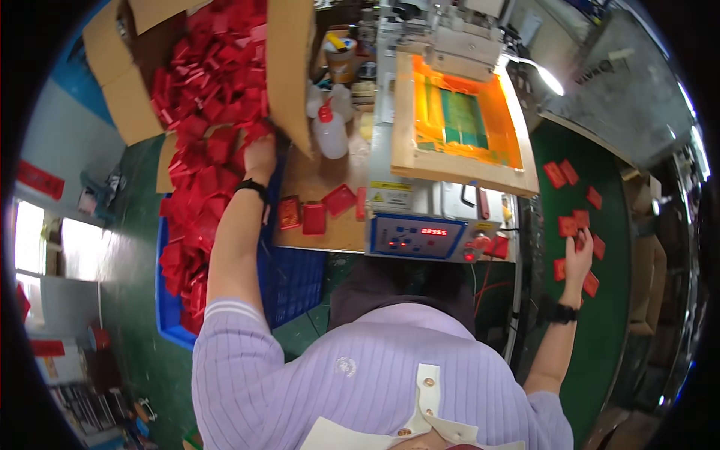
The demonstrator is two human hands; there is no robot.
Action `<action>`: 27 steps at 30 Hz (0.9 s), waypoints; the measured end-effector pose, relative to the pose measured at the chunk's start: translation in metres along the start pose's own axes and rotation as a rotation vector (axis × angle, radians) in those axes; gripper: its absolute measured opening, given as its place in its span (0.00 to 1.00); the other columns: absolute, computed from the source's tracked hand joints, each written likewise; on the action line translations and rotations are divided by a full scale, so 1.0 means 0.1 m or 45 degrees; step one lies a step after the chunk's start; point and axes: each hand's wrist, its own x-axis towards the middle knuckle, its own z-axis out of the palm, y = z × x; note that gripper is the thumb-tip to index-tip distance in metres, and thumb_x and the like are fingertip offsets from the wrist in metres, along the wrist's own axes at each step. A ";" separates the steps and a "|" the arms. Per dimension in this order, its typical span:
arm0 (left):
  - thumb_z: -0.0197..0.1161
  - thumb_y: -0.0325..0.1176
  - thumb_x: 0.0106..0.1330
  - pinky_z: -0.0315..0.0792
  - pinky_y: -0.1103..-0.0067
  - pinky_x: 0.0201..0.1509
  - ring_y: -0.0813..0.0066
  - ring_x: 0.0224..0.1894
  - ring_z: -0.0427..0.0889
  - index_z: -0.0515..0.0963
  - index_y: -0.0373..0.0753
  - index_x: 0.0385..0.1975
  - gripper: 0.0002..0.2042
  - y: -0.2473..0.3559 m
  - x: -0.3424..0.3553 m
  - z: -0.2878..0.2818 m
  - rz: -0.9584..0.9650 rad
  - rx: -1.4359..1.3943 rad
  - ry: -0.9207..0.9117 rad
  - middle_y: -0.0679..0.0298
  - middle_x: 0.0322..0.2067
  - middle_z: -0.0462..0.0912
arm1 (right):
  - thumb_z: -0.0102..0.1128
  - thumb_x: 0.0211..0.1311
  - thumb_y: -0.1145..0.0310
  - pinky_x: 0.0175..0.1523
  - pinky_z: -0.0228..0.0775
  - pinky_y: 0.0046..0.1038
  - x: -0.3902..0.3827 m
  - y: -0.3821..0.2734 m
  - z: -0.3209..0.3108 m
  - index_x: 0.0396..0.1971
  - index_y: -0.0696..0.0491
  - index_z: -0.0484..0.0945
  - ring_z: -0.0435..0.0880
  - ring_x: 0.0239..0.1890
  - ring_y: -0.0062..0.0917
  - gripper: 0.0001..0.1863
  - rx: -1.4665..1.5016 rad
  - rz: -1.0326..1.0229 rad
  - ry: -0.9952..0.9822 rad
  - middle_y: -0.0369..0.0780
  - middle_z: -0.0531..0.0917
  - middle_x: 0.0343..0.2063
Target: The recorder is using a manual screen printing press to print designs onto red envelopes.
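Note:
My left hand (260,152) reaches into a heap of red plastic pieces (206,187), shallow and rectangular. Its fingertips are lost among the pieces, so its grip is hidden. Out to the right, my right hand (578,261) is over a green belt-like surface (581,330), its fingers closed on a small red plastic piece (579,241). Around that hand lie several flat red pieces (555,175), some with a printed face. Between my arms stands a printing machine with a wooden-framed screen (466,172), its mesh orange and green.
The heap fills a blue crate (296,289) and a cardboard box (289,67). A few red pieces (339,199) lie on the wooden table (322,238) beside the blue control panel (417,236). Behind them are a white squeeze bottle (331,137) and a tub (341,64). A lamp (550,79) glows at right.

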 end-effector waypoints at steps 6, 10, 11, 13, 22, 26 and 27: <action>0.55 0.27 0.54 0.74 0.66 0.38 0.52 0.37 0.77 0.72 0.38 0.36 0.10 0.22 -0.29 -0.62 0.076 -0.391 0.450 0.52 0.34 0.75 | 0.59 0.56 0.68 0.49 0.71 0.26 0.42 -1.11 0.25 0.54 0.54 0.67 0.77 0.48 0.27 0.24 0.225 -0.163 -0.220 0.45 0.78 0.45; 0.55 0.32 0.61 0.71 0.73 0.46 0.58 0.40 0.77 0.72 0.35 0.43 0.12 0.22 -0.47 -1.06 0.210 -0.896 0.471 0.53 0.38 0.76 | 0.61 0.54 0.65 0.50 0.69 0.26 0.77 -1.68 0.59 0.54 0.55 0.68 0.77 0.48 0.25 0.26 0.461 -0.364 -0.478 0.44 0.78 0.44; 0.55 0.32 0.61 0.71 0.73 0.46 0.58 0.40 0.77 0.72 0.35 0.43 0.12 0.26 -0.52 -1.19 0.218 -0.892 0.469 0.53 0.38 0.76 | 0.61 0.54 0.64 0.51 0.69 0.26 0.80 -1.95 0.64 0.53 0.55 0.68 0.77 0.48 0.25 0.26 0.486 -0.378 -0.566 0.44 0.79 0.44; 0.53 0.34 0.65 0.67 0.79 0.51 0.70 0.44 0.76 0.71 0.34 0.48 0.14 0.51 -0.61 -1.62 0.256 -1.494 0.174 0.56 0.42 0.77 | 0.65 0.52 0.60 0.51 0.69 0.29 0.99 -2.12 0.84 0.53 0.54 0.68 0.76 0.48 0.29 0.29 0.305 -0.536 -0.692 0.44 0.78 0.45; 0.48 0.29 0.66 0.65 0.81 0.52 0.76 0.45 0.73 0.68 0.35 0.51 0.14 1.59 -0.43 -2.75 0.401 -1.850 -0.311 0.63 0.41 0.76 | 0.71 0.45 0.60 0.52 0.67 0.28 1.04 -3.13 0.98 0.52 0.55 0.68 0.75 0.49 0.29 0.34 0.233 -0.945 -1.079 0.43 0.76 0.47; 0.48 0.33 0.67 0.65 0.80 0.52 0.74 0.46 0.74 0.68 0.36 0.51 0.15 1.99 -0.18 -2.84 0.563 -1.663 -0.219 0.62 0.43 0.76 | 0.71 0.44 0.60 0.53 0.67 0.28 1.07 -2.86 0.81 0.52 0.56 0.68 0.75 0.50 0.29 0.34 0.233 -0.872 -0.885 0.43 0.76 0.48; 0.48 0.34 0.67 0.65 0.80 0.52 0.73 0.46 0.74 0.69 0.36 0.52 0.16 2.09 -0.09 -2.83 0.641 -1.568 -0.180 0.61 0.43 0.76 | 0.72 0.44 0.60 0.53 0.67 0.28 1.09 -2.73 0.76 0.51 0.56 0.68 0.75 0.50 0.29 0.34 0.232 -0.821 -0.845 0.43 0.75 0.48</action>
